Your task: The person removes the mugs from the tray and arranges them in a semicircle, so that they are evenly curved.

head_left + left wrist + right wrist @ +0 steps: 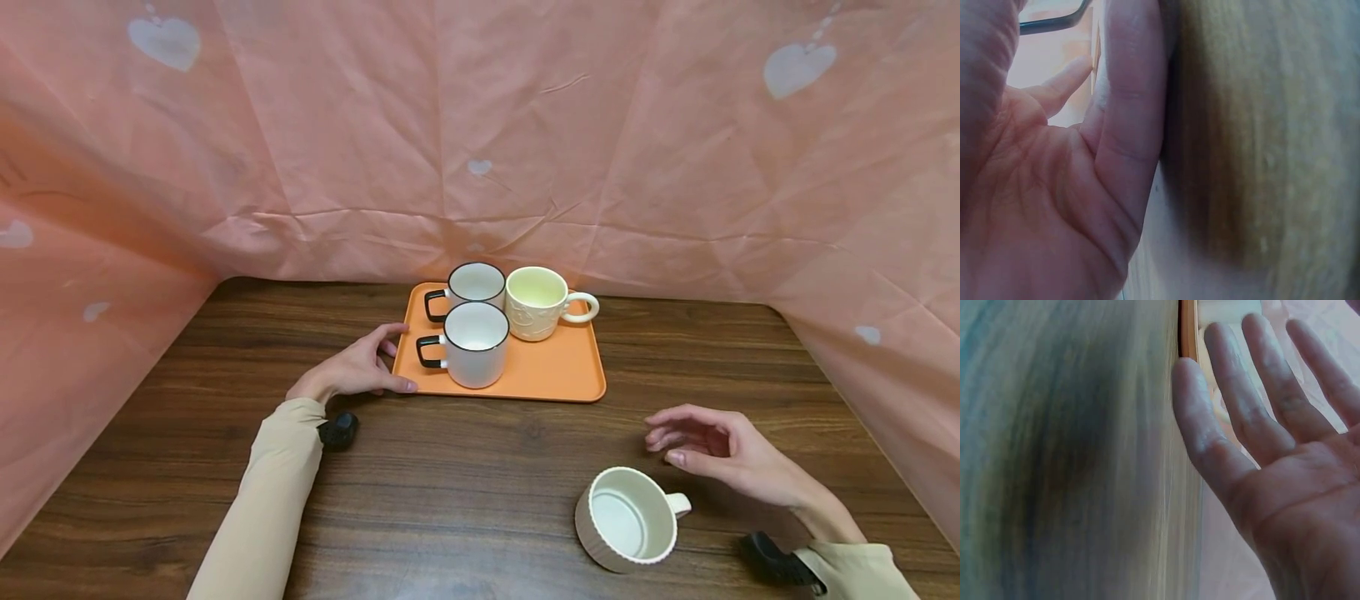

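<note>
My left hand (348, 365) rests at the left end of an orange tray (551, 371), thumb touching its front left corner and fingers along its left edge. On the tray stand two white mugs with black rims and black handles, a front mug (476, 350) and a back mug (477, 280). Beside them is a cream embossed mug (534, 308), its handle turned right. Nearer me, a ribbed cream mug (626, 521) stands upright on the table. My right hand (731, 454) hovers past its handle, fingers loosely bent and holding nothing; the right wrist view shows the bare palm.
A dark wood-grain table (450, 492) lies under everything. Pink cloth (360, 150) with pale hearts hangs behind the table and along both sides. The tray sits close to the back cloth. Black wrist cameras, such as the left one (340, 431), stick out under the sleeves.
</note>
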`<state>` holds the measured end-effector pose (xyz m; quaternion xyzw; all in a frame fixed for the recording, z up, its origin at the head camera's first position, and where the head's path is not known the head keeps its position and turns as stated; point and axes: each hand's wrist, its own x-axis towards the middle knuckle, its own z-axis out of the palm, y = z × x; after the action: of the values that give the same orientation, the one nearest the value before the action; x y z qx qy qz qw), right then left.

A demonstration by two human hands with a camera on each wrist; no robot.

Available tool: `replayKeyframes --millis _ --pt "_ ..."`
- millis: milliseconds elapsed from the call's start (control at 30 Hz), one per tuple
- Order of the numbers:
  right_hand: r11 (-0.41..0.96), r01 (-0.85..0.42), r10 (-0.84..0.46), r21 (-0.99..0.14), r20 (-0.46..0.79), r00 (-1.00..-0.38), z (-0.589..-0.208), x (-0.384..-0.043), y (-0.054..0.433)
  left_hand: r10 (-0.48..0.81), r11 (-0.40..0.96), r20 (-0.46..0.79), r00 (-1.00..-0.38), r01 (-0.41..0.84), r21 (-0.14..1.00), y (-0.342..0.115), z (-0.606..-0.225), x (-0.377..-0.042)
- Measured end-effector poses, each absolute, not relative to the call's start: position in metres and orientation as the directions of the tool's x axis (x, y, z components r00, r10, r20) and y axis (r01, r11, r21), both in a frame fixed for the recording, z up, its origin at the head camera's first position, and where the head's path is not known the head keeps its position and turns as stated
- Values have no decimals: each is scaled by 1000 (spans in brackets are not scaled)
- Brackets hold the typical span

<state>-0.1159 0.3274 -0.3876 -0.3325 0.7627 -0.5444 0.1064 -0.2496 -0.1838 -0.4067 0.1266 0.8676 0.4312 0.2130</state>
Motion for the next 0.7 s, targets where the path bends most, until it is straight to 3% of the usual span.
replayKeyframes --millis 133,367,700 --pt "214 -387 -573 -897 206 -793 -385 -122 326 406 592 -259 -877 37 805 -184 -407 -249" --pt "107 -425 -540 -899 306 -784 -386 -134 324 409 590 -258 -875 38 807 -184 -407 -249" --pt "209 -422 -385 -882 322 -865 -385 -147 320 407 593 -258 -876 39 805 -185 -407 -249"
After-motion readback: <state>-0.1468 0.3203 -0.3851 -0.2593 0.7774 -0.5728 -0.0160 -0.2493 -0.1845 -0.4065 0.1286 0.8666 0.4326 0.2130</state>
